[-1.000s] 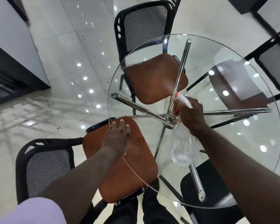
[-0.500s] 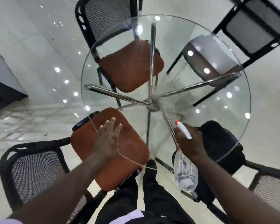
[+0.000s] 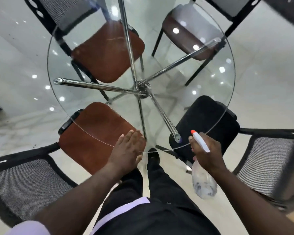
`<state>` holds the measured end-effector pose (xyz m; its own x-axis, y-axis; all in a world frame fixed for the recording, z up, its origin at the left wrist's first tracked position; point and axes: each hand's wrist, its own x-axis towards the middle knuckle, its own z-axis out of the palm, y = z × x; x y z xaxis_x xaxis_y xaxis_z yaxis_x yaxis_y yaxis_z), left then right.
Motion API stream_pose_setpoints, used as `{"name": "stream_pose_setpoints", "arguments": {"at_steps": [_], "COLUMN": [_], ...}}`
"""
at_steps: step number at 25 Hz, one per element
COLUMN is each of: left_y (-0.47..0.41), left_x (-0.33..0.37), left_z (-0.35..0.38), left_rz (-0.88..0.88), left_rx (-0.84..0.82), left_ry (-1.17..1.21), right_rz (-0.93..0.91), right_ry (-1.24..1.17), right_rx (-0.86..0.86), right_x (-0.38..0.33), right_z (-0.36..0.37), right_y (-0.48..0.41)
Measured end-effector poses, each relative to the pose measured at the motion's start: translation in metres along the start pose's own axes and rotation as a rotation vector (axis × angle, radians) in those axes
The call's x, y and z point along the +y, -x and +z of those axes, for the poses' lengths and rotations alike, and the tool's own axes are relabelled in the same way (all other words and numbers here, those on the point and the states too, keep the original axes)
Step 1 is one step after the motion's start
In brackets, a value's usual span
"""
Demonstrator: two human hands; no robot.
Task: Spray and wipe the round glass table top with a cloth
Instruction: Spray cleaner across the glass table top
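With our left grip [image 3: 128, 150] flat on the bench's [image 3: 190, 77] near edge and our right grip [image 3: 205, 152] clutching the bottle [image 3: 204, 184], we risk smearing fingerprints.

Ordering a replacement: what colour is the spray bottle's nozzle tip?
Orange-red nozzle tip on the white spray head, clearest in the head view.

Bright, glary, edge-warped, slightly blurred.

The round glass table top [image 3: 185, 78] lies level, its near rim under the flat fingers [image 3: 134, 137] of the left hand [image 3: 127, 150]. Curled fingers [image 3: 192, 143] of the right hand [image 3: 206, 154] grip a clear spray bottle [image 3: 203, 182], its nozzle toward the glass.
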<state>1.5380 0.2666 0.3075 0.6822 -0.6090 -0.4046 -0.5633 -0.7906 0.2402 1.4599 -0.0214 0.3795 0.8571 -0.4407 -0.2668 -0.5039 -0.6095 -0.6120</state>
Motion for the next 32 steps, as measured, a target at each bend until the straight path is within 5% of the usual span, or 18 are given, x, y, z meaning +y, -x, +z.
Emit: {"name": "stream_pose_setpoints", "arguments": {"at_steps": [9,15,24,32], "left_y": [-0.012,-0.041,-0.135,-0.165], "left_x": [0.008,0.037,0.089,0.105], "left_z": [-0.010,-0.024,-0.058,-0.062], "left_rz": [-0.010,0.035,0.028,-0.065], "left_rx": [0.011,-0.011,-0.091,-0.157], "left_ry": [-0.023,-0.033,-0.053,-0.097], "right_rz": [-0.059,0.078,0.299,0.262], "right_ry": [0.068,-0.012,-0.227,-0.283], "right_rx": [-0.216,-0.048,0.060,-0.027], "right_x": [0.020,0.037,0.091,0.094], "right_z": [0.034,-0.004,-0.053,-0.107], "right_y": [0.051,0.034,-0.038,-0.164]}}
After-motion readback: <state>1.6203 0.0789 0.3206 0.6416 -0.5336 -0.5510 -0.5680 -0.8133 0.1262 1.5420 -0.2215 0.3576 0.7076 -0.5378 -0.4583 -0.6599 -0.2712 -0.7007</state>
